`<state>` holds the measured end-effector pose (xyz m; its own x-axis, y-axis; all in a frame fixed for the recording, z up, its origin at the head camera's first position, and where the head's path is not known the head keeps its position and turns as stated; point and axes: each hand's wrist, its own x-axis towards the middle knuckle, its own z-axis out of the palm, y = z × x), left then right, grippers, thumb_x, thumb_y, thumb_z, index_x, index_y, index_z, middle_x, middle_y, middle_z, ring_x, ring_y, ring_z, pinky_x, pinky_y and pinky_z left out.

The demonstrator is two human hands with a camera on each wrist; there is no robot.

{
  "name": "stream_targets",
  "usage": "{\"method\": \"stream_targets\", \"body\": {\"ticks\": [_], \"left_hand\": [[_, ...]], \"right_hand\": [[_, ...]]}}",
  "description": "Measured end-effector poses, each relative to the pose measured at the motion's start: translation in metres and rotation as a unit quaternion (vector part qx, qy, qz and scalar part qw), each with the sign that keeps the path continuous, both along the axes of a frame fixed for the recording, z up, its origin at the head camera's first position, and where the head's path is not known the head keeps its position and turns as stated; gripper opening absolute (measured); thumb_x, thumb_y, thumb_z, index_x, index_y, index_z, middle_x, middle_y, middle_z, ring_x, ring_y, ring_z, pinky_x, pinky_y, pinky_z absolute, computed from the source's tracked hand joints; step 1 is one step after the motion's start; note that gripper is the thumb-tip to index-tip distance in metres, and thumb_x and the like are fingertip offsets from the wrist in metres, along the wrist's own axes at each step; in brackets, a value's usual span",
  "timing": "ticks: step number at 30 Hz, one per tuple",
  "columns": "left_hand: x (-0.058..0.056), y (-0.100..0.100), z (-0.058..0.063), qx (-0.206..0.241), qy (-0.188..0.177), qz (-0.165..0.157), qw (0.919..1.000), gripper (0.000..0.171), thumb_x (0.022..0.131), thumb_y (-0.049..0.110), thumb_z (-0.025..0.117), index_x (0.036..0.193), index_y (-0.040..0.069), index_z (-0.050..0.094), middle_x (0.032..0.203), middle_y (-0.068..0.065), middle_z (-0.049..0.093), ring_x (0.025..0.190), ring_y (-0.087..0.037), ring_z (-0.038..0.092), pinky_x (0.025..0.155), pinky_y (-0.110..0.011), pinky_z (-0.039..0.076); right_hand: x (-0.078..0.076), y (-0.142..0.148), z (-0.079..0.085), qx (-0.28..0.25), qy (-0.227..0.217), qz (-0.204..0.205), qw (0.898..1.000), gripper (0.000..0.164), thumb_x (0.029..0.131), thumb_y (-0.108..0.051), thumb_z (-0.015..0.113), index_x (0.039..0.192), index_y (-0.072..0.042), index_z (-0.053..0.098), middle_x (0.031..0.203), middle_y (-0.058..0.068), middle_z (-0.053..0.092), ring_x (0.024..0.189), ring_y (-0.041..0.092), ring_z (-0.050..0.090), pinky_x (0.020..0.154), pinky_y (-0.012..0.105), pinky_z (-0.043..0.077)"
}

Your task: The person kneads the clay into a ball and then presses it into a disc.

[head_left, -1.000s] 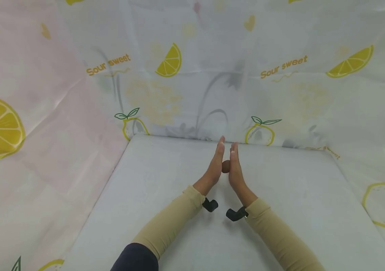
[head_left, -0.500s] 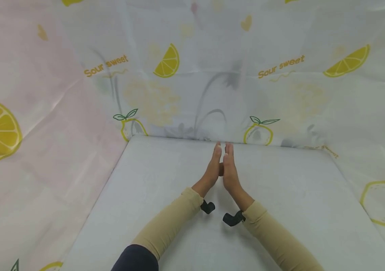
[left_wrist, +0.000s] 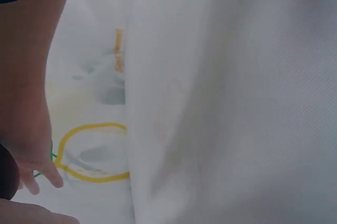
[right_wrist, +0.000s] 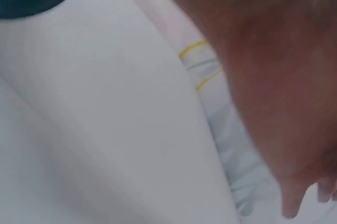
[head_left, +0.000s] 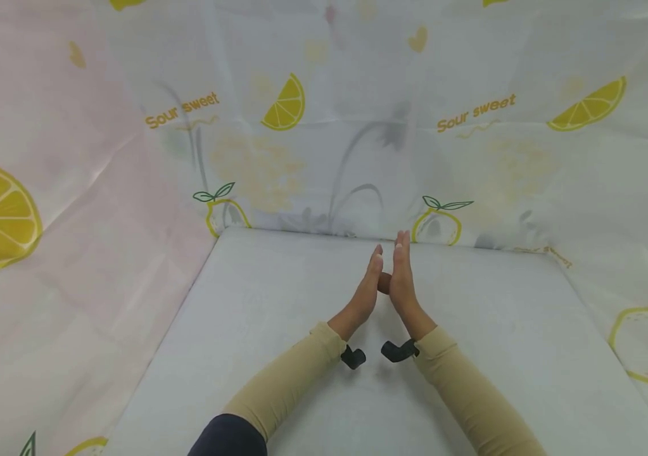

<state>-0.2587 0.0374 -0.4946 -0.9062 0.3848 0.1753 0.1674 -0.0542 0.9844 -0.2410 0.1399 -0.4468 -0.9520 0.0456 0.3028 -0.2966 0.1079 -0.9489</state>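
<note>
Between the two palms sits a small brown rounded lump (head_left: 384,283), partly covered by the right hand in the head view. My left hand (head_left: 366,292) presses it from the left with its fingers straight and pointing away. From the other side my right hand (head_left: 405,282) lies flat against it, its fingers also extended. Both hands are held above a white tabletop (head_left: 278,278). At the left edge of the left wrist view, a dark curved part of the lump (left_wrist: 7,174) shows between the hands. What the lump is made of cannot be told.
Black wrist devices stick out under the left cuff (head_left: 324,335) and the right cuff (head_left: 436,342). A lemon-print sheet (head_left: 324,158) rises behind the table's far edge and along both sides.
The hands shift slightly left, then back right, against each other. The right fingertips now reach farther forward than the left ones. The lump stays between the palms and looks longer.
</note>
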Motion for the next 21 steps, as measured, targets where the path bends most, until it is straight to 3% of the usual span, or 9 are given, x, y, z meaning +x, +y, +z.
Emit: {"method": "stream_targets", "body": {"ticks": [10,16,21], "left_hand": [[-0.002,-0.004,0.016,0.006,0.027,0.016,0.9995,0.068,0.11,0.051,0.013,0.165,0.011,0.007,0.171,-0.001,0.007,0.155,-0.013,0.004,0.125,-0.04,0.005],[-0.007,-0.006,0.021,0.013,0.012,0.027,0.9995,0.064,0.11,0.047,0.015,0.165,0.015,0.007,0.171,0.003,0.007,0.155,-0.012,0.004,0.125,-0.042,0.005],[-0.011,-0.008,0.016,0.018,-0.011,0.038,0.9991,0.065,0.11,0.048,0.016,0.165,0.016,0.007,0.171,0.002,0.008,0.155,-0.014,0.003,0.125,-0.043,0.005]], "right_hand": [[0.006,0.0,-0.023,-0.009,-0.043,0.02,0.999,0.06,0.112,-0.025,0.016,0.16,0.002,-0.007,0.169,0.018,0.0,0.156,0.028,0.001,0.125,0.044,0.002],[0.02,-0.013,-0.025,-0.004,-0.023,0.039,0.999,0.058,0.112,-0.022,0.015,0.161,0.0,-0.007,0.17,0.015,0.0,0.156,0.026,0.002,0.125,0.044,0.001],[0.029,-0.023,-0.018,0.005,0.012,0.034,0.999,0.057,0.113,-0.017,0.019,0.16,0.004,-0.007,0.17,0.016,0.001,0.156,0.027,0.003,0.125,0.045,0.003]]}}
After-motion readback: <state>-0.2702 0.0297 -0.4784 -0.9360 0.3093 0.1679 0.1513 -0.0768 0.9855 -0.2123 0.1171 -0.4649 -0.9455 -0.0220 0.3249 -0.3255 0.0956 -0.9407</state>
